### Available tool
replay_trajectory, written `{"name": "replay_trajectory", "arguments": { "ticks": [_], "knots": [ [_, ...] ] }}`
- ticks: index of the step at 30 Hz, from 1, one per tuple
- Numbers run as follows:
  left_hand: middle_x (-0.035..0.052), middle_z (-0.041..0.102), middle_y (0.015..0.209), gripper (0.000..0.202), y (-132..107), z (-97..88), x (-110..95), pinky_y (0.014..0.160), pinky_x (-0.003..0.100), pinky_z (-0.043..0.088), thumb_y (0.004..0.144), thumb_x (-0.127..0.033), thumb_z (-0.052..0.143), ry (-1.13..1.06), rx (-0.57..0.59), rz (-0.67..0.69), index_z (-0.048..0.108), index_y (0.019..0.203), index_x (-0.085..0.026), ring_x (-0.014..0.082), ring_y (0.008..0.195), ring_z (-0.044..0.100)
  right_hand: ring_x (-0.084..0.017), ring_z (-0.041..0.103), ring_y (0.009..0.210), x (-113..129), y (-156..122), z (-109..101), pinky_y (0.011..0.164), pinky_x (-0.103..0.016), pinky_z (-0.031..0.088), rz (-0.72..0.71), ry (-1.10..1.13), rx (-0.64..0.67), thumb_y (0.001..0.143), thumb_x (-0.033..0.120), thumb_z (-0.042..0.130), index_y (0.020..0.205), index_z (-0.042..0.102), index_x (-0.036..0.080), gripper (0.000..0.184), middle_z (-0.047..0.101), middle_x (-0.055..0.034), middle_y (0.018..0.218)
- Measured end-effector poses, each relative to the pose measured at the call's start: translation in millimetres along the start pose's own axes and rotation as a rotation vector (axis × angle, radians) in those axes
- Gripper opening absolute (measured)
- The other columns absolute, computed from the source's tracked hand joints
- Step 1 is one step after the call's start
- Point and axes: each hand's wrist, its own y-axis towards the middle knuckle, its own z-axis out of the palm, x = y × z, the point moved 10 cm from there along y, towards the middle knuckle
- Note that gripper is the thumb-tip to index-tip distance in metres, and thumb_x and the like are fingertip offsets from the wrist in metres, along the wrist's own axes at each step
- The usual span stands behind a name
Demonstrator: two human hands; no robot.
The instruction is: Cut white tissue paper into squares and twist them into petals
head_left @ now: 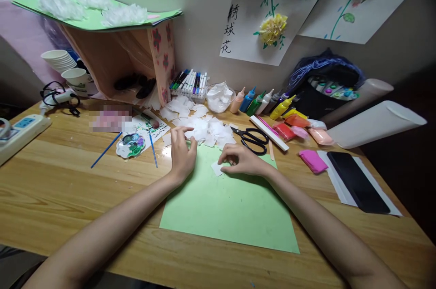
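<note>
My right hand point(243, 160) pinches a small white paper piece point(216, 169) by its corner, just above or against a sheet of light green paper point(225, 207). My left hand point(183, 154) hovers over the green sheet's upper left edge, thumb and curled fingers apart, with nothing visible between them. Right behind both hands lies a loose pile of white paper pieces point(204, 129). Black-handled scissors point(255, 137) rest just behind my right hand, blades pointing toward the pile.
Paint bottles point(254, 105), a marker set point(190, 84) and a bowl of white paper point(220, 97) line the back. A paint palette point(131, 144) with brushes sits left; a black phone point(357, 182) and pink packet point(313, 161) lie right. A box point(161, 62) bears white fluffy paper flowers point(124, 15).
</note>
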Motion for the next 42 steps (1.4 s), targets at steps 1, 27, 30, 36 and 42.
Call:
{"name": "replay_trajectory", "arguments": {
  "ticks": [1,27,30,36,42],
  "knots": [
    [0.0067,0.048,0.101,0.019,-0.3,0.3,-1.9,0.081,0.031,0.042,0.084,-0.012,0.045,0.004,0.005,0.011,0.052,0.101,-0.018,0.0179,0.09,0.048,-0.009,0.048,0.061,2.9,-0.6,-0.4,0.056,-0.023,0.039,-0.022,-0.035,-0.01,0.07,0.021,0.067,0.081,0.068,0.016,0.011,0.055,-0.0012,0.076],
    [0.0002,0.057,0.068,0.022,-22.2,40.8,-39.8,0.061,0.024,0.037,0.088,-0.032,0.051,-0.247,0.498,0.25,0.059,0.075,-0.017,0.0112,0.063,0.049,-0.011,0.043,0.059,0.9,-7.4,-8.7,0.054,-0.024,0.034,0.054,0.212,-0.392,0.084,0.038,0.056,0.078,0.055,0.018,0.02,0.049,0.0016,0.068],
    [-0.0001,0.057,0.068,0.023,-20.8,41.3,-36.1,0.061,0.023,0.037,0.089,-0.031,0.05,-0.26,0.495,0.21,0.058,0.072,-0.017,0.011,0.063,0.049,-0.011,0.045,0.06,3.9,-6.0,-6.8,0.055,-0.024,0.035,0.048,0.189,-0.38,0.085,0.037,0.054,0.071,0.058,0.017,0.024,0.05,0.0005,0.067],
    [-0.0005,0.056,0.066,0.027,-15.2,40.4,-28.4,0.06,0.024,0.037,0.088,-0.033,0.049,-0.276,0.469,0.121,0.054,0.067,-0.017,0.0114,0.061,0.048,-0.01,0.046,0.055,-2.2,-6.7,-3.1,0.053,-0.024,0.038,0.067,0.311,-0.363,0.084,0.039,0.055,0.087,0.06,0.018,0.022,0.053,0.0002,0.072],
    [-0.0007,0.055,0.063,0.03,-17.5,45.1,-27.4,0.059,0.024,0.036,0.087,-0.036,0.049,-0.273,0.514,0.106,0.054,0.065,-0.017,0.0115,0.06,0.047,-0.012,0.047,0.063,2.8,-6.4,-8.3,0.056,-0.025,0.037,0.036,0.196,-0.4,0.085,0.036,0.053,0.076,0.062,0.017,0.023,0.054,-0.002,0.072]
  ]
}}
